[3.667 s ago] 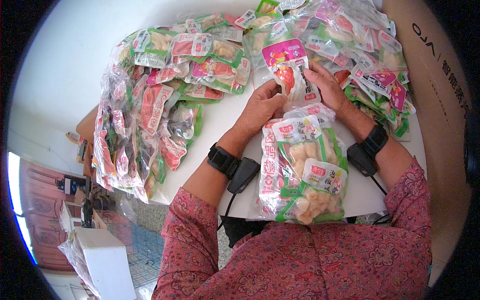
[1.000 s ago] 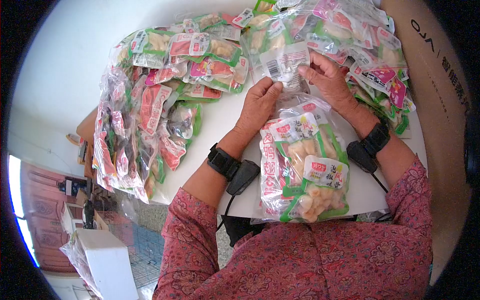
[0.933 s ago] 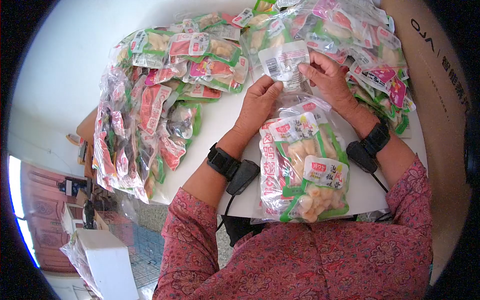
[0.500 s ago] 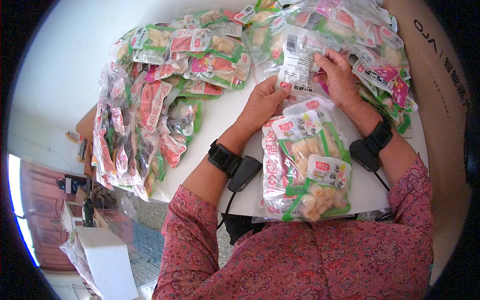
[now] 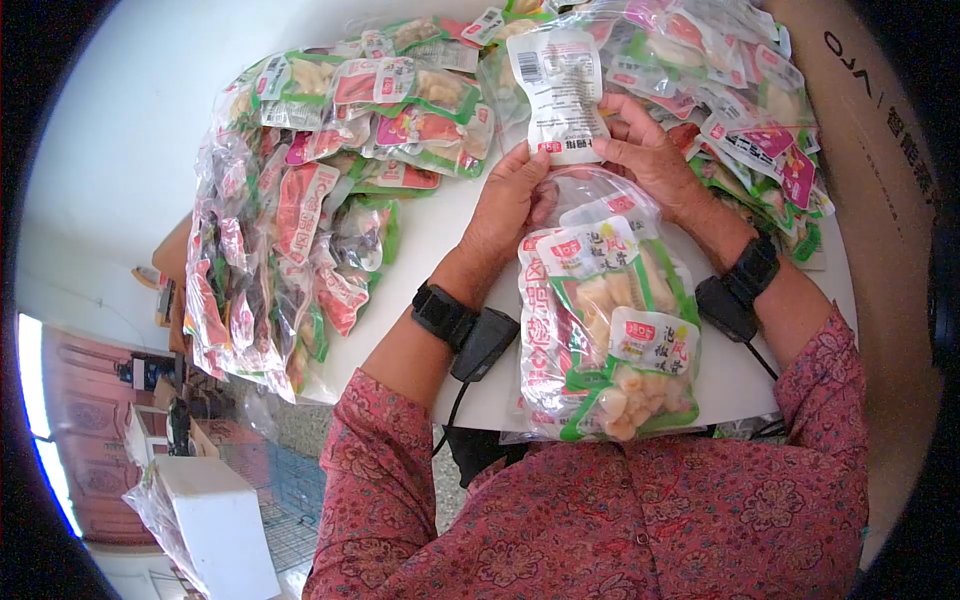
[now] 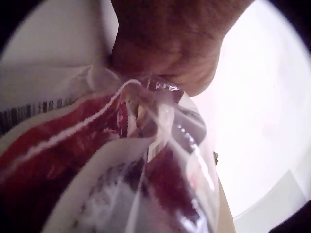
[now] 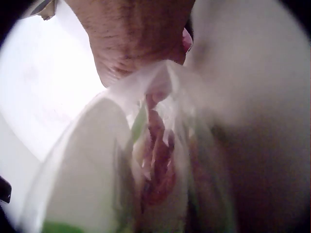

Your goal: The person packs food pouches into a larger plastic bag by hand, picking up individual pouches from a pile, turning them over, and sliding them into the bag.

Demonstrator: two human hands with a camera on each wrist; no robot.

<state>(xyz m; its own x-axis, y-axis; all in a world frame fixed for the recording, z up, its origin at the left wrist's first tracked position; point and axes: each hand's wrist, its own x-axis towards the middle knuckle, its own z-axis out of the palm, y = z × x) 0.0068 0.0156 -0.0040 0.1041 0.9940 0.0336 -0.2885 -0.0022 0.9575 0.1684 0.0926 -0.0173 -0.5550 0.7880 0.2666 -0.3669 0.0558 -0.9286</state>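
A white vacuum-sealed food packet (image 5: 557, 95) stands barcode side out between my hands in the head view. My left hand (image 5: 505, 205) pinches its lower left corner, fingers curled under near the plastic bag's mouth. At its lower right edge, my right hand (image 5: 655, 165) holds it between thumb and fingers. Just below lies a clear plastic bag (image 5: 610, 325) filled with green-edged and red-printed food packets. Both wrist views look over this bag's folds; each shows the heel of a hand, the left hand (image 6: 165, 53) and the right hand (image 7: 136, 43), with fingertips hidden.
Clear bags of similar packets are heaped on the white table (image 5: 425, 250): a left pile (image 5: 300, 200) and a right pile (image 5: 740, 130). A large cardboard box (image 5: 880, 300) borders the right side. Off the table at lower left stands a white box (image 5: 215, 530).
The packet has turned from its magenta front to its barcode back. Since half a second ago it has shifted left and up, and both hands have moved slightly left with it.
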